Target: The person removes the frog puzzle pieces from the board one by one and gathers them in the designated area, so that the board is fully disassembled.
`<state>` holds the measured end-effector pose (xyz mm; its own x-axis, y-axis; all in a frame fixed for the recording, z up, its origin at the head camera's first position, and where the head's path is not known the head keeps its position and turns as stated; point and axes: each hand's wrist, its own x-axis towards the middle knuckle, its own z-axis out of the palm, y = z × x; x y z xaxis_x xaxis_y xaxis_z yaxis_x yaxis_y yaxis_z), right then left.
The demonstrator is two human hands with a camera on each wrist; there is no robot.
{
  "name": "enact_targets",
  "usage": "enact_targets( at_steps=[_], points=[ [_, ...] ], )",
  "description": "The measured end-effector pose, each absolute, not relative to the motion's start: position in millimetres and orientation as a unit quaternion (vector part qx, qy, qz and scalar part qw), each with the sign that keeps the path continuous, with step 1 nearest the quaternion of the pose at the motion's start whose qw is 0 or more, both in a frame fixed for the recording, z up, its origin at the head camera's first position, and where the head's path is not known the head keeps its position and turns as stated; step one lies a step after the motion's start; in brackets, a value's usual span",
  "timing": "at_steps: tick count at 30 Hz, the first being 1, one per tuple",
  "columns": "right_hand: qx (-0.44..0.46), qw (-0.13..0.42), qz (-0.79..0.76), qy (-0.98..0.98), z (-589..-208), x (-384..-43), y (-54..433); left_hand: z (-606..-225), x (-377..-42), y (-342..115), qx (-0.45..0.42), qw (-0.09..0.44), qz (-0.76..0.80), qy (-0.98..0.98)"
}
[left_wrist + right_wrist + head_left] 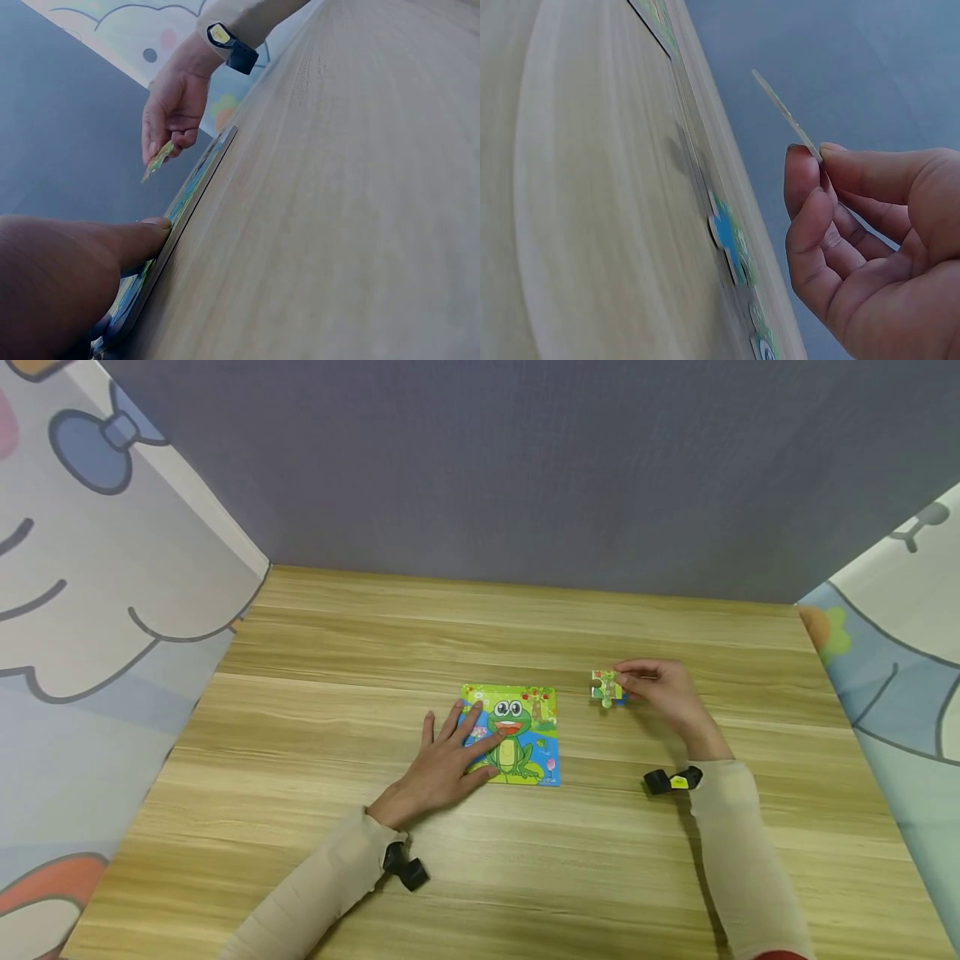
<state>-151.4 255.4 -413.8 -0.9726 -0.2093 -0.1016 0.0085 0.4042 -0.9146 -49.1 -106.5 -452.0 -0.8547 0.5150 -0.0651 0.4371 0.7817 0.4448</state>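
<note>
While the left hand (pixel 441 768) lies with fingers outstretched and spread on the frog-picture board (pixel 528 739), just below the centre of the head view, the right hand (pixel 670 695), right of centre, pinches a jigsaw piece (pixel 606 688) between thumb and fingertips, raised above the wooden table (pixel 540 868). Loose jigsaw pieces (pixel 730 238) lie at lower centre in the right wrist view.
</note>
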Motion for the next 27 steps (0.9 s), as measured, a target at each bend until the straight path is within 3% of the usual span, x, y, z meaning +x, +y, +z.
enact_targets(
  at_steps=[12,27],
  points=[
    [-0.044,0.084,-0.621,0.778,-415,-149,278,-451,-50,-107,0.253,0.099,0.214,0.938],
    [-0.026,0.074,-0.591,0.803,-412,-144,313,-450,-50,-106,0.252,0.102,0.207,0.94]
  ],
)
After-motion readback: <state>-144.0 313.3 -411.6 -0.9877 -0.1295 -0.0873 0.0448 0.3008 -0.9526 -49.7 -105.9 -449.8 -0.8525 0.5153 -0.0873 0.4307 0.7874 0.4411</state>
